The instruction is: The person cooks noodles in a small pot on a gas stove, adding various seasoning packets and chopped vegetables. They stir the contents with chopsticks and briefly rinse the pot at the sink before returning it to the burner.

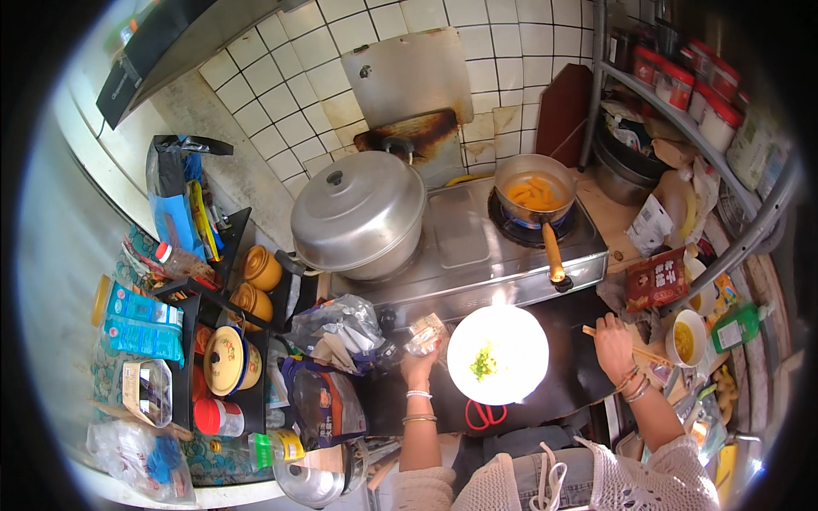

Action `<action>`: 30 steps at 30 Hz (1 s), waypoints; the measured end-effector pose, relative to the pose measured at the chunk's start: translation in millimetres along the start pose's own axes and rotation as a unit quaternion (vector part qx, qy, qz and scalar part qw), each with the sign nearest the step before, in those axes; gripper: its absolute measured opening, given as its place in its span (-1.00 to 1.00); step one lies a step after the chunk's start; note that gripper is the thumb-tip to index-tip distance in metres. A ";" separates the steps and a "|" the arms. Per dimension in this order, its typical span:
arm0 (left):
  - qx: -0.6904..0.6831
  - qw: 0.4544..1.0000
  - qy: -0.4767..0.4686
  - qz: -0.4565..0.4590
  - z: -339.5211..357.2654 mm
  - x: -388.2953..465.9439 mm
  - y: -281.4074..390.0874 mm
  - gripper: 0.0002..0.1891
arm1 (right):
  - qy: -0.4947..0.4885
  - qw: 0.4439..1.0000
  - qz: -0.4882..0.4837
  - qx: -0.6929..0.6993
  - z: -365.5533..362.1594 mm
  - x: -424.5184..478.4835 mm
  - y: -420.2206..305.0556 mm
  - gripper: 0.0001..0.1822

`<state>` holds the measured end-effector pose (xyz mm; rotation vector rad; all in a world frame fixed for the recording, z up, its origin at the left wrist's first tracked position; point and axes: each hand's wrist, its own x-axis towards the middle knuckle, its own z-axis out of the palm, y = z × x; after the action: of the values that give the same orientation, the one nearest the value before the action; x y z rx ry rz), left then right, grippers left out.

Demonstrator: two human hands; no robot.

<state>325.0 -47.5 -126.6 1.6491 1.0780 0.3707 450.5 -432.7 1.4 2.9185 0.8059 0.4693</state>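
Observation:
My left hand [419, 364] holds a small clear packet with pale brown contents [427, 333], left of a white bowl [521, 358]. The bowl is overexposed; chopped greens [484, 364] show in it. My right hand [613, 348] is closed on wooden chopsticks [645, 356] at the counter's right side. Behind, a saucepan with a wooden handle [553, 255] stands over a blue gas flame, with orange pieces [533, 191] in liquid. Red-handled scissors [484, 415] lie by the near edge of the bowl, their blades hidden.
A large lidded aluminium pot [364, 217] stands on the left of the gas stove [460, 274]. A small bowl with yellow contents [685, 338] is at the right, below a metal shelf [690, 121] of jars. Plastic bags [339, 332] and a black rack [185, 358] crowd the left.

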 end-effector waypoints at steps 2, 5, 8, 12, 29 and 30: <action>-0.016 1.000 -0.001 0.021 5.3 13.4 -21.2 -0.62 | -0.011 0.999 0.019 0.022 -4.8 -12.4 0.1 -0.96; -0.010 0.997 0.035 0.072 -1.8 25.3 -49.2 -0.52 | -0.027 0.994 0.011 0.103 -5.1 -19.6 -7.5 -0.95; -0.017 0.996 0.063 0.064 3.2 13.8 -38.4 -0.47 | -0.031 0.997 -0.012 0.063 17.3 -23.2 -16.7 -0.93; -0.139 0.988 0.042 0.044 -15.2 -38.7 22.1 -0.59 | -0.002 0.993 -0.104 0.049 42.7 -10.3 -34.7 -0.91; 0.138 0.963 0.192 0.128 -7.0 -90.9 8.8 -0.70 | 0.040 0.963 -0.141 0.224 13.5 -22.0 -38.3 -0.62; 0.187 0.961 0.176 0.105 0.0 -87.1 7.4 -0.71 | 0.045 0.963 -0.136 0.230 5.1 -22.5 -40.0 -0.63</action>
<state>281.3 -116.9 -96.4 2.0977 1.2961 0.6503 414.2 -409.9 -15.7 3.1252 1.4855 0.4391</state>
